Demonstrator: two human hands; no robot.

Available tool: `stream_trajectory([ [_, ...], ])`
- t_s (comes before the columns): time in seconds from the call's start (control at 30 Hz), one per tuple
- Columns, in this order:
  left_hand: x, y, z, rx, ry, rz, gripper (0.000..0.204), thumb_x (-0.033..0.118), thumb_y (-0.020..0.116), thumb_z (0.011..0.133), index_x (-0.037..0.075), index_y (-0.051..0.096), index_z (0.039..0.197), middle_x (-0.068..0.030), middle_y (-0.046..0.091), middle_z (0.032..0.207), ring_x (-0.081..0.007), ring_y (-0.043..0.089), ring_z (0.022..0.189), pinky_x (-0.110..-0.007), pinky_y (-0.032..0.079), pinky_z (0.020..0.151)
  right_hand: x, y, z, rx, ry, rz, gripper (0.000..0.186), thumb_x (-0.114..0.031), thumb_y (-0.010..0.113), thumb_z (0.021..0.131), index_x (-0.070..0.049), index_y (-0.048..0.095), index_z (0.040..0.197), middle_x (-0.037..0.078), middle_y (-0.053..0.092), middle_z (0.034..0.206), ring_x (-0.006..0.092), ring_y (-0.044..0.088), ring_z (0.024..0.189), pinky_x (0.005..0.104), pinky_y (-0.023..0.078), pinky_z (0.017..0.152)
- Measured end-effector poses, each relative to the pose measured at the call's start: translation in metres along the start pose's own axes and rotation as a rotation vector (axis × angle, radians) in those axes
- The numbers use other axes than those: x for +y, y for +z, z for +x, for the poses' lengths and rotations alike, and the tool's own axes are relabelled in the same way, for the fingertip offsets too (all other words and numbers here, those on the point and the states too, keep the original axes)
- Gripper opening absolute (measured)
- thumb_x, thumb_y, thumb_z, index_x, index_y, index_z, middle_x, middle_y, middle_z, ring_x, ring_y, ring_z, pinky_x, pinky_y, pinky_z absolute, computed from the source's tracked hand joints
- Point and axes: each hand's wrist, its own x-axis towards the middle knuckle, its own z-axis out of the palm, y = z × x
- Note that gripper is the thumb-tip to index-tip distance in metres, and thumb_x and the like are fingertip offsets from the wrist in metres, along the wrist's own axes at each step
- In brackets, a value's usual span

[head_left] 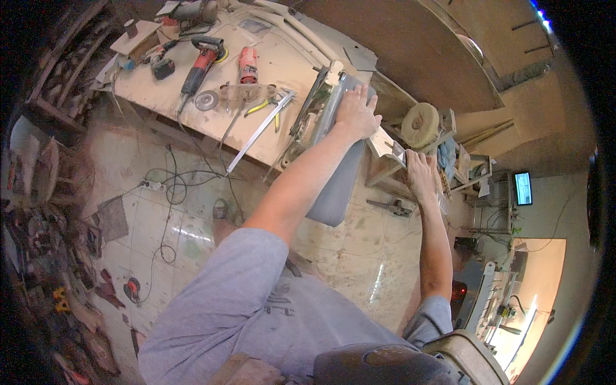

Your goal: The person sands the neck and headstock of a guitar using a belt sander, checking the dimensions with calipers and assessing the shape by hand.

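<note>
Grey panel [337, 186] hangs off the workbench [192, 122] edge at centre. I see my left hand [355, 112] pressed flat, fingers spread, on its far end; my right hand [420, 173] closes around a pale wood piece [387, 144] just right of it.

Grey panel [333, 186]: upper part covered by the left hand [355, 112] and forearm. Right hand [420, 173]: fingertips hidden behind a pale board [385, 142]. Bench [282, 64]: far corner cut by the upper edge. Floor clutter [70, 256] at left: blurred, unidentifiable.
</note>
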Motion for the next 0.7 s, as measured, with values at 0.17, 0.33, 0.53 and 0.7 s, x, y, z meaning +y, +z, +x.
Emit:
stream_trajectory([
  [0.17,-0.01,-0.008,-0.002,-0.002,-0.018,0.036,0.07,0.053,0.044,0.104,0.009,0.042,0.159,-0.0238,0.029,0.168,-0.0371,0.028,0.156,-0.048,0.022,0.126,-0.005,-0.004,0.011,0.012,-0.031,0.04,0.029,-0.01,0.052,0.096,-0.008,0.054,0.125,0.008,0.065,0.114,0.0266,0.061,0.113,0.051,0.041,0.104],
  [0.33,-0.026,-0.013,-0.005,0.097,-0.035,0.096,0.071,0.054,0.046,0.103,0.007,0.047,0.156,-0.0239,0.034,0.166,-0.0364,0.032,0.154,-0.046,0.025,0.124,-0.018,-0.003,0.027,0.057,-0.034,0.019,0.029,-0.011,0.052,0.097,-0.008,0.053,0.125,0.008,0.064,0.113,0.0273,0.06,0.115,0.0525,0.042,0.103],
  [0.53,-0.043,-0.019,-0.004,0.135,-0.017,0.1,0.071,0.054,0.048,0.102,0.006,0.049,0.154,-0.0237,0.035,0.166,-0.0353,0.032,0.154,-0.044,0.026,0.124,-0.032,0.003,0.041,-0.031,0.051,0.016,0.038,-0.009,0.051,0.095,-0.003,0.05,0.133,0.013,0.064,0.117,0.0298,0.059,0.118,0.0483,0.04,0.105],
  [0.7,-0.047,-0.024,-0.003,0.125,0.032,0.102,0.071,0.051,0.044,0.104,0.003,0.047,0.155,-0.0268,0.032,0.165,-0.0363,0.032,0.154,-0.046,0.029,0.124,-0.04,0.002,0.038,0.053,0.08,0.024,0.033,-0.01,0.049,0.096,-0.005,0.052,0.129,0.011,0.063,0.111,0.027,0.059,0.113,0.0454,0.041,0.104],
])
